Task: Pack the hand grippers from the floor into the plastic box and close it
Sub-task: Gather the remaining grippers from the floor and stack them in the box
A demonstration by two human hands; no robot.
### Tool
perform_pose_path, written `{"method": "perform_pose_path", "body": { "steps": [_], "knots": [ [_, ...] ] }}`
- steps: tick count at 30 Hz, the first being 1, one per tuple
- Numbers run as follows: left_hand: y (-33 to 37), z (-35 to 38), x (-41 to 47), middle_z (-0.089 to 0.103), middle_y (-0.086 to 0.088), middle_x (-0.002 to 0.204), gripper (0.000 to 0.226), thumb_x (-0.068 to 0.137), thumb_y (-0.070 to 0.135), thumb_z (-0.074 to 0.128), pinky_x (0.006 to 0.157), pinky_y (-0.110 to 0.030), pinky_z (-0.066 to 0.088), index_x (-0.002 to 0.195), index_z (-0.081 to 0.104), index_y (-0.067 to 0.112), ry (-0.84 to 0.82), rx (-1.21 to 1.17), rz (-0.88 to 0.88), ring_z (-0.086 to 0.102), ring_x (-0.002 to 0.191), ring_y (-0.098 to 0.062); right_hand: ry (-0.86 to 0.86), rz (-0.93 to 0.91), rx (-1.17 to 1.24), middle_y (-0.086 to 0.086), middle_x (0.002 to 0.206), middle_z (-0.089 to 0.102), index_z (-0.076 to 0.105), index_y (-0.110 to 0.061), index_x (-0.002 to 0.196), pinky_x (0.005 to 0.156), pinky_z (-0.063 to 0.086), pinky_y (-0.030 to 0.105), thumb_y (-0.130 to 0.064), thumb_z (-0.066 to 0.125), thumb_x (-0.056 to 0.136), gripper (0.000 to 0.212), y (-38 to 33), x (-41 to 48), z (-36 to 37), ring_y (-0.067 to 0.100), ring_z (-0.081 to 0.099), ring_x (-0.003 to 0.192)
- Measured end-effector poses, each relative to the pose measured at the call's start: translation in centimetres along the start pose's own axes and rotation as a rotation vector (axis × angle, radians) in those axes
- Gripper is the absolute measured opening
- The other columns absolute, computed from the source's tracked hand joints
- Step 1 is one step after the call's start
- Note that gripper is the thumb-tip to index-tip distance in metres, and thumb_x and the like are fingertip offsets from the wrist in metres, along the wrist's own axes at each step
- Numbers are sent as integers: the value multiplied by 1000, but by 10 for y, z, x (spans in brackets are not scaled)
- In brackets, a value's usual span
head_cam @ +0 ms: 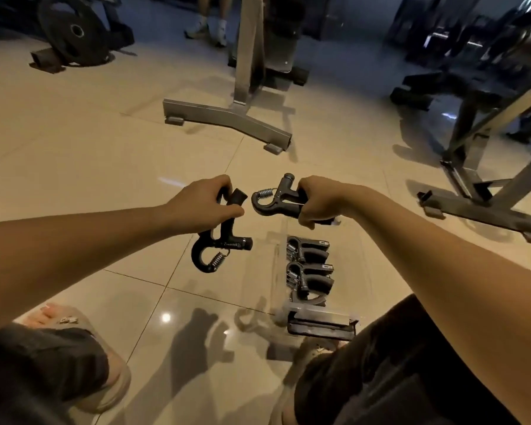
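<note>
My left hand (pixel 201 200) grips a black hand gripper (pixel 219 240) by its handles, the spring end hanging down above the tiled floor. My right hand (pixel 318 201) holds a second black hand gripper (pixel 276 197) with its spring pointing left, just over the far end of the clear plastic box (pixel 354 271). The box lies open on the floor between my knees. Inside it several hand grippers (pixel 310 268) lie stacked in a row. The two held grippers are close together but apart.
A grey steel rack base (pixel 227 118) stands on the floor ahead. Another machine frame (pixel 478 185) is at the right. A weight plate (pixel 74 32) leans at the far left. A person's feet (pixel 207 29) show at the back. My sandalled foot (pixel 74 320) is at the lower left.
</note>
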State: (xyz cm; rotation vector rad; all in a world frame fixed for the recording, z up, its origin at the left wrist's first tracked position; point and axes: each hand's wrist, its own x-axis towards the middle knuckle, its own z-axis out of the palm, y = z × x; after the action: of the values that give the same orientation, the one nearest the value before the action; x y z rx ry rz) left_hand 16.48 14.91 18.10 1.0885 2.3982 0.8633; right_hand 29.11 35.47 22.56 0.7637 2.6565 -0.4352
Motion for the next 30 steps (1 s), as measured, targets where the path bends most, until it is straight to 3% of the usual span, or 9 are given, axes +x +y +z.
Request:
{"method": "perform_pose_path", "body": {
  "steps": [5, 10, 18, 23, 28, 30],
  "knots": [
    [26, 56, 18, 61, -6, 80, 36, 81, 47, 74, 64, -38, 48, 89, 51, 21, -95, 7, -33, 63, 73, -30, -13, 33, 49, 5, 97, 60, 54, -15, 110, 71, 53, 35, -11, 76, 69, 47, 74, -7, 35, 23, 58, 88],
    [60, 84, 34, 55, -3, 79, 45, 80, 51, 76, 64, -34, 39, 89, 53, 13, -78, -6, -75, 48, 69, -19, -69, 14, -26, 7, 101, 64, 57, -12, 110, 71, 55, 37, -13, 80, 67, 48, 138, -14, 51, 25, 61, 91],
    [70, 109, 72, 59, -6, 76, 46, 76, 49, 82, 60, -35, 45, 84, 55, 12, -119, -118, -187, 61, 64, -23, -200, -84, -95, 4, 103, 56, 48, -18, 105, 76, 50, 37, -12, 83, 69, 51, 165, 27, 69, 25, 55, 95],
    [66, 130, 103, 63, -9, 78, 44, 74, 44, 84, 56, -34, 49, 81, 54, 13, -160, -144, -197, 70, 66, -28, -269, -103, -143, 7, 120, 60, 52, -16, 125, 94, 52, 42, -16, 86, 69, 66, 178, 46, 99, 27, 57, 108],
    [51, 130, 117, 65, -8, 77, 42, 73, 44, 84, 62, -42, 57, 79, 55, 14, -104, -183, -259, 74, 65, -27, -337, -89, -111, 8, 124, 60, 53, -16, 124, 95, 51, 41, -18, 88, 68, 66, 194, 57, 138, 27, 58, 110],
    [42, 126, 120, 67, -9, 79, 42, 73, 43, 85, 62, -41, 57, 80, 55, 14, -102, -209, -295, 74, 62, -24, -353, -92, -54, 7, 129, 61, 52, -16, 133, 96, 50, 39, -16, 86, 69, 73, 195, 60, 156, 27, 58, 114]
  ]
}}
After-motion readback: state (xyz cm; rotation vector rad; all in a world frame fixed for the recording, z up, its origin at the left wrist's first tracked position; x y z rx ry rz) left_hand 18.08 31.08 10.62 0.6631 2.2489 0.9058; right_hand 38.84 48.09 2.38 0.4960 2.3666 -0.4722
